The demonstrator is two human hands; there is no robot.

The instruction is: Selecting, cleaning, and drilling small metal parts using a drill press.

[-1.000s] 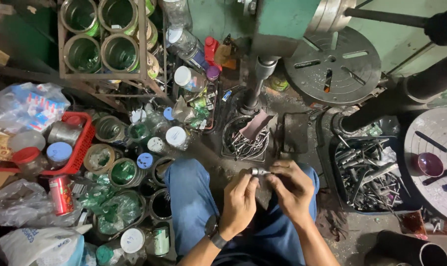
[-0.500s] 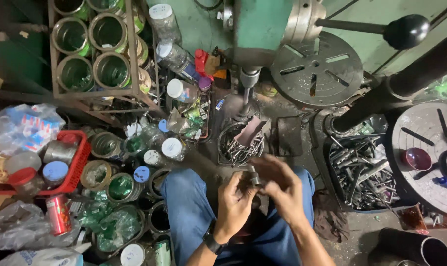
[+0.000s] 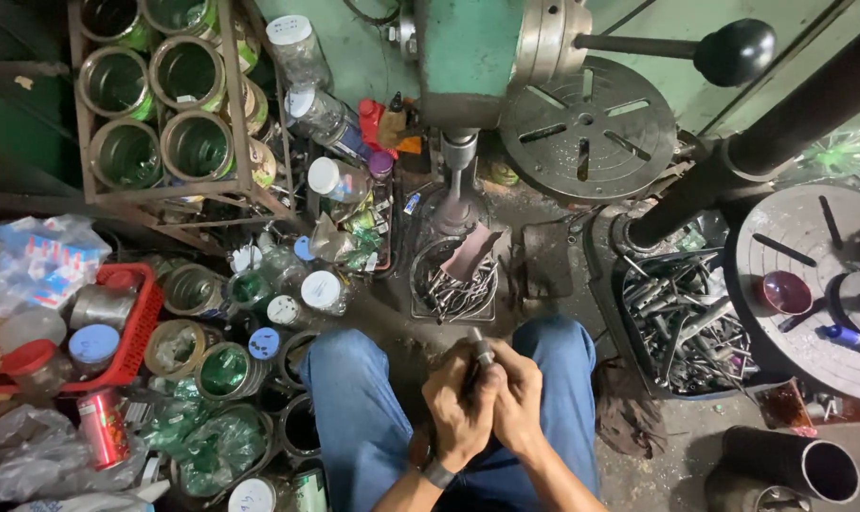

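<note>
My left hand (image 3: 456, 403) and my right hand (image 3: 522, 398) are pressed together between my knees, both wrapped around a small grey metal cylinder (image 3: 480, 347) whose top end sticks out above the fingers. I sit in blue jeans (image 3: 354, 417), and a dark watch is on my left wrist. Just ahead of my hands stands a round tin of metal bolts and pins (image 3: 453, 280), with a pinkish scrap leaning in it. Above it rises the column of a green drill press (image 3: 468, 57).
Open tins and lidded jars (image 3: 226, 370) crowd the floor on the left beside a red basket (image 3: 131, 332). A metal rack of cans (image 3: 155, 104) stands at the back left. On the right are a black tray of metal parts (image 3: 681, 318), round slotted tables (image 3: 586, 128) and a dark pipe (image 3: 790, 460).
My hands have drawn closer together and lower between my knees, closing tighter around the metal piece. The view has shifted slightly forward over the floor.
</note>
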